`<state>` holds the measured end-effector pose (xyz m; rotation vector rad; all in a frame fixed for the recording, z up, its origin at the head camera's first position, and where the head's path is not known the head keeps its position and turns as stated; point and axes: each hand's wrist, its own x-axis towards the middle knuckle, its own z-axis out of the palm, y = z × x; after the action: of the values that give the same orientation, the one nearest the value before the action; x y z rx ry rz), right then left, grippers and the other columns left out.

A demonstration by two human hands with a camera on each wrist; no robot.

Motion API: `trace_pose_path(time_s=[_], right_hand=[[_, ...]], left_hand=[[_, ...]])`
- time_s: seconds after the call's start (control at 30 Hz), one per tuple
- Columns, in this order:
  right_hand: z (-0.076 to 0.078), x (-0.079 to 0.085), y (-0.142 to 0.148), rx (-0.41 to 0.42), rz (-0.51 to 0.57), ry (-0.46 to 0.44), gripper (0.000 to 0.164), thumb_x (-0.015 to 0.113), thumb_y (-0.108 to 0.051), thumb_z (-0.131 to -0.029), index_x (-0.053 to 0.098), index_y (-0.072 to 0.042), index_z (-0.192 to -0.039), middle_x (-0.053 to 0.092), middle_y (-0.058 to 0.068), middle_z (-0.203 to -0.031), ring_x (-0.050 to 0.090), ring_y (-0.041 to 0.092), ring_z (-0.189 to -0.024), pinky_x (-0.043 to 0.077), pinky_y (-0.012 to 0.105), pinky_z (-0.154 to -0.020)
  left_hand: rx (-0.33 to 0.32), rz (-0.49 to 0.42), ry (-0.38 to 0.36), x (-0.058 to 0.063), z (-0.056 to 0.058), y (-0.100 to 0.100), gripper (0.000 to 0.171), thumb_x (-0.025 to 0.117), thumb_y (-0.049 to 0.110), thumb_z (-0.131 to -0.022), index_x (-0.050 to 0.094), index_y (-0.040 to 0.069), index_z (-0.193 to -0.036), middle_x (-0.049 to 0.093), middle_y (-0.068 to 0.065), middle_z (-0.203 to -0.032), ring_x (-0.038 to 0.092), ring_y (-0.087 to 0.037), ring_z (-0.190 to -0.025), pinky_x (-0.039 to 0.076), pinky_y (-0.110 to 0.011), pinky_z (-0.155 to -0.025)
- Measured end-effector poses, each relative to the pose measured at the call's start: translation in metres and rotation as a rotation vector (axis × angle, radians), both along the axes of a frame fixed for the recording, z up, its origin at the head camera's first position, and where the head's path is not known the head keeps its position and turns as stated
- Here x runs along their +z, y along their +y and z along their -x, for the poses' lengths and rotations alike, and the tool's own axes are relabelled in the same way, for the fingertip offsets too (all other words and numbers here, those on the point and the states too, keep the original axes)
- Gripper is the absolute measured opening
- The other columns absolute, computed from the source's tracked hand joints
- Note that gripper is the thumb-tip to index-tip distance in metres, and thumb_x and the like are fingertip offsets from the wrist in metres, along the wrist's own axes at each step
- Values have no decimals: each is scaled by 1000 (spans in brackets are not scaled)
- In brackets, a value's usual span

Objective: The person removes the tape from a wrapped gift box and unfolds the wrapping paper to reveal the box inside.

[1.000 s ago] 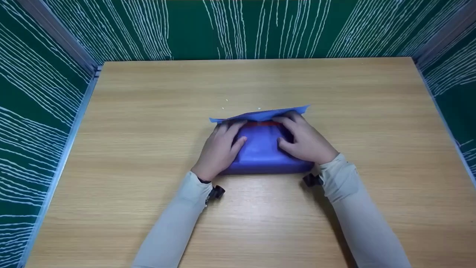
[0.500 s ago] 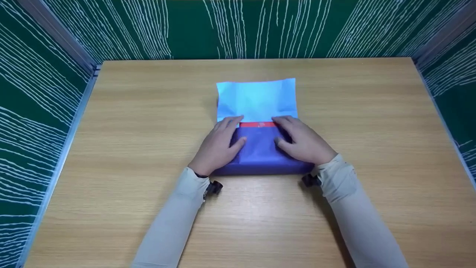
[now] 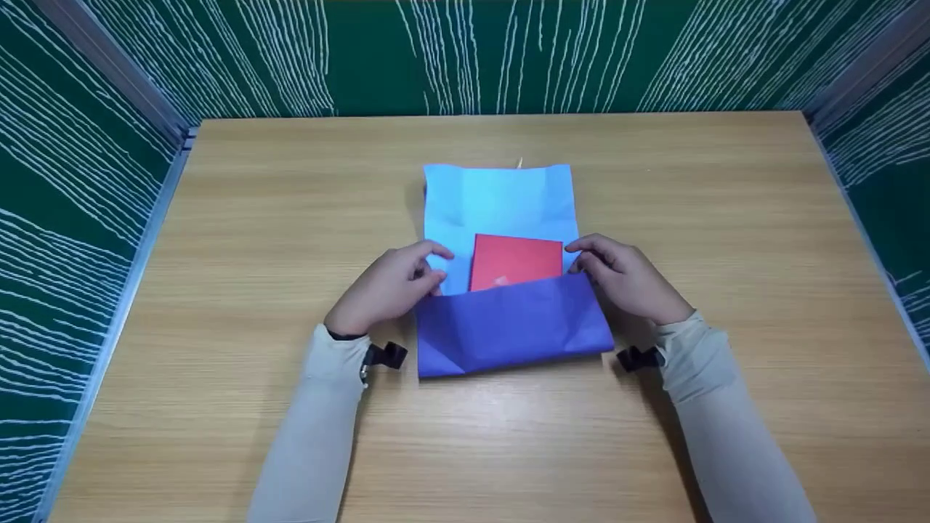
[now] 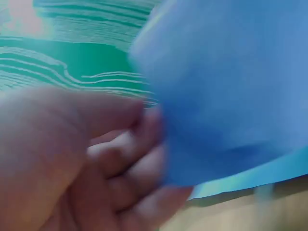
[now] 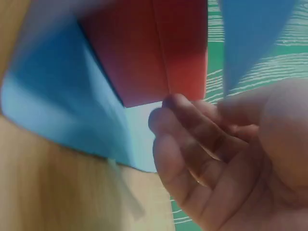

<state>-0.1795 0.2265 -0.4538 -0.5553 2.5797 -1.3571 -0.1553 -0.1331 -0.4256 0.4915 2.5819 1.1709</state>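
Note:
A sheet of blue wrapping paper lies under a red box. Its near flap, darker blue, stands raised in front of the box and hides the box's lower part. At the flap's left corner is my left hand, index finger and thumb apart. The left wrist view is blurred: the paper covers the fingertips. My right hand is at the right corner. In the right wrist view its thumb meets a blue paper edge, and its fingers extend close to the red box.
A wooden table carries everything. Green walls with white lines stand behind and at both sides. A pale translucent strip hangs from the paper's far edge.
The near flap, pressed over the box under both hands, has come up and back toward me, exposing the red box. Both hands have moved outward to the sides. The far paper, first folded up, now lies back.

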Motion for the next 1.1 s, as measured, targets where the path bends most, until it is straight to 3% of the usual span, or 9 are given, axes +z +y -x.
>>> trace_pose_path(time_s=[0.17, 0.23, 0.3, 0.43, 0.57, 0.7, 0.8, 0.93, 1.1], right_hand=[[-7, -5, 7, 114, -12, -6, 23, 59, 2, -102, 70, -1, -121, 73, 12, -107, 69, 24, -99, 54, 20, -84], [-9, -7, 8, 164, -50, 14, 23, 64, 2, -99, 70, -2, -121, 72, 11, -112, 68, 25, -103, 54, 24, -89], [-11, -9, 10, 203, -98, 42, 24, 69, -1, -97, 70, -3, -120, 70, 10, -116, 66, 25, -106, 54, 32, -92], [-14, -12, 13, 277, -175, 73, 33, 77, -9, -93, 68, -5, -124, 67, 7, -122, 61, 25, -115, 50, 45, -100], [-21, -8, 15, 325, -236, 5, 61, 85, -27, -88, 60, -8, -139, 55, 7, -142, 48, 29, -137, 39, 52, -115], [-25, -7, 9, 308, -364, -8, 91, 88, -48, -80, 47, -11, -153, 40, 8, -156, 30, 34, -149, 27, 57, -121], [-25, -11, 6, 302, -440, 18, 103, 87, -55, -77, 41, -10, -157, 32, 11, -163, 20, 37, -154, 17, 60, -124], [-24, -17, 5, 301, -485, 41, 108, 86, -56, -78, 36, -7, -160, 23, 15, -169, 10, 40, -157, 2, 62, -125], [-23, -16, 6, 273, -489, 74, 111, 85, -56, -78, 33, -3, -161, 20, 19, -170, 8, 42, -158, -2, 63, -124]], left_hand=[[-141, 128, -64, -1, -8, 1, 38, 69, 13, -97, 65, 8, -134, 67, -6, -124, 62, -22, -113, 51, -38, -99], [-187, 198, -99, -2, -11, 5, 51, 76, 18, -93, 61, 9, -141, 56, -9, -145, 51, -25, -134, 46, -41, -110], [-222, 256, -114, -3, -13, 8, 57, 78, 23, -92, 59, 10, -145, 48, -12, -155, 43, -29, -144, 41, -44, -116], [-228, 259, -83, -7, -13, 7, 38, 65, 16, -101, 66, 9, -139, 56, -11, -149, 49, -28, -142, 41, -45, -116], [-204, 246, -20, -12, -11, 3, 36, 61, 9, -103, 65, 9, -138, 63, -8, -141, 56, -24, -134, 42, -41, -115], [-188, 316, -8, -13, -15, 8, 60, 78, 22, -92, 57, 10, -147, 56, -10, -146, 51, -25, -135, 41, -40, -115], [-194, 392, -48, -11, -21, 15, 84, 87, 37, -82, 51, 11, -153, 44, -12, -157, 39, -28, -146, 25, -44, -124], [-186, 463, -115, -11, -28, 24, 110, 92, 49, -73, 37, 14, -161, 20, -10, -172, 13, -26, -159, -5, -52, -127], [-168, 505, -89, -17, -29, 30, 122, 93, 52, -71, 25, 15, -165, 7, -10, -174, 1, -25, -160, -11, -55, -125]])
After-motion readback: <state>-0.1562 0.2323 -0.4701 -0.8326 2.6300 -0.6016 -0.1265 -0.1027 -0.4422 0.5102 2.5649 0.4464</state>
